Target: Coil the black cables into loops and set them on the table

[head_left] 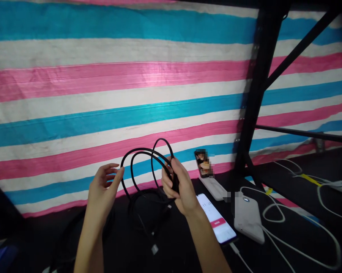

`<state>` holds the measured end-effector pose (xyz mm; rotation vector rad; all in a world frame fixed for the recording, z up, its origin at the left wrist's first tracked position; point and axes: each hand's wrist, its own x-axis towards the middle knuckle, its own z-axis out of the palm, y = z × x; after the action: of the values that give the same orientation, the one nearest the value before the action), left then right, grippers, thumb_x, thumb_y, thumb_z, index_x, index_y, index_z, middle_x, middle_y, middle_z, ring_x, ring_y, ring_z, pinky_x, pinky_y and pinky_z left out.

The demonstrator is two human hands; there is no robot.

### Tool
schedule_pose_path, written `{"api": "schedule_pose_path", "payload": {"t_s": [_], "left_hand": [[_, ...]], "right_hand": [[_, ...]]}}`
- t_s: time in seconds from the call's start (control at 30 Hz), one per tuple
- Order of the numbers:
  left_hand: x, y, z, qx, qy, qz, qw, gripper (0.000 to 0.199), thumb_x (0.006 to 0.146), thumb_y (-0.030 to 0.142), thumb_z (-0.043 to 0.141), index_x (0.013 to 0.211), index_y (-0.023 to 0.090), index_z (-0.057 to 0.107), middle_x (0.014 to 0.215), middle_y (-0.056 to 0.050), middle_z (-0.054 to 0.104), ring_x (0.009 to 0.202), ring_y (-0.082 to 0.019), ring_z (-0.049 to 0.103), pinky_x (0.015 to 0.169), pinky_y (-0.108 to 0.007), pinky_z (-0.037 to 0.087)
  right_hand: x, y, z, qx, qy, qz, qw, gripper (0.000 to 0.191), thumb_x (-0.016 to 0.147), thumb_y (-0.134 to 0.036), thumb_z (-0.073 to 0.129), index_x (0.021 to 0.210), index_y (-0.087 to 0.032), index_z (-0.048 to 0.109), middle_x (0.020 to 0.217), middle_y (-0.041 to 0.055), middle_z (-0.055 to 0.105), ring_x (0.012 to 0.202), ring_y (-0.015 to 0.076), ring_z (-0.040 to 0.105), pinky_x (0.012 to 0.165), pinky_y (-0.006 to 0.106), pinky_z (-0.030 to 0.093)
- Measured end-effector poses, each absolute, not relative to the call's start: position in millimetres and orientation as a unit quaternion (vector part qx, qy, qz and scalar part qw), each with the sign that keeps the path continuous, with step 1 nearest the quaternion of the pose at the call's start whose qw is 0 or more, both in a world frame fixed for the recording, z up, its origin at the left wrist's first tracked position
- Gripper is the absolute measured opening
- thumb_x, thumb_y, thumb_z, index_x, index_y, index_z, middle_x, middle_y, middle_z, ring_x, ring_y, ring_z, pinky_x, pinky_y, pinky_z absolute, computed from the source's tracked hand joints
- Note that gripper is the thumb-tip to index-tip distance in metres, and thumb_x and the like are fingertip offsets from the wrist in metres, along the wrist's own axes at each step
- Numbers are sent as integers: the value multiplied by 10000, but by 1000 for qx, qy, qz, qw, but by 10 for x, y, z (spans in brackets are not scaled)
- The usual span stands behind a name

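Observation:
A black cable (144, 149) hangs in several loose loops above the dark surface. My right hand (180, 185) is closed around the gathered strands at their right end. On the left side of the loops is my left hand (105, 189), its fingers curved and apart from the thumb. Its thumb tip meets or nearly meets the outer loop; I cannot tell whether it touches. Below the loops hangs or lies a pale rectangular plug (155, 249), with smaller connector ends near it. More dark cable behind the loops is hard to make out.
A lit phone (218, 222) lies right of my right forearm. Behind it a second phone (202, 163) leans near a white power bank (213, 187). Another white power bank (248, 218) has white cables (298, 216). A black metal frame (253, 91) stands before a striped sheet (116, 83).

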<state>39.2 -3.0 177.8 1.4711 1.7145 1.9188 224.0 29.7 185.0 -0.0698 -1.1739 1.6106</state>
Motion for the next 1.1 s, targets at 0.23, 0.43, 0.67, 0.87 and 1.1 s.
{"api": "schedule_pose_path", "payload": {"t_s": [0.23,0.43,0.67,0.87,1.1], "left_hand": [[604,-94,1873,528,600,598,53,451,685,571,597,952,209,565,978,-76,591,812,-223,585,576,-275,454],[740,-157,1897,561,572,596,53,453,748,608,487,953,232,633,1090,-87,551,879,-232,587,647,-304,492],[855,-295,1894,555,562,611,57,427,706,566,591,998,257,623,1179,-62,517,882,-218,603,619,-269,527],[855,-243,1900,560,552,617,32,423,692,543,617,1007,261,613,1150,-70,523,872,-223,603,640,-280,530],[648,-151,1871,592,543,593,54,488,684,523,646,1099,273,583,1131,-57,549,915,-227,592,678,-285,512]], "right_hand": [[2142,333,1820,-96,-464,642,603,292,829,-455,526,790,-166,530,456,-93,365,306,9,184,294,143,112],[2113,312,1793,-123,-570,554,594,266,821,-418,541,764,-159,555,437,-70,419,343,37,292,331,159,214],[2068,264,1748,-137,-677,461,557,264,869,-366,495,749,-153,593,470,-41,488,422,67,457,449,191,341],[2061,238,1760,-100,-662,523,528,288,884,-395,459,750,-165,569,554,-28,502,429,56,392,427,195,286],[2039,260,1766,-99,-627,543,550,296,869,-414,485,798,-155,610,618,-28,472,453,47,317,425,208,222]]}}
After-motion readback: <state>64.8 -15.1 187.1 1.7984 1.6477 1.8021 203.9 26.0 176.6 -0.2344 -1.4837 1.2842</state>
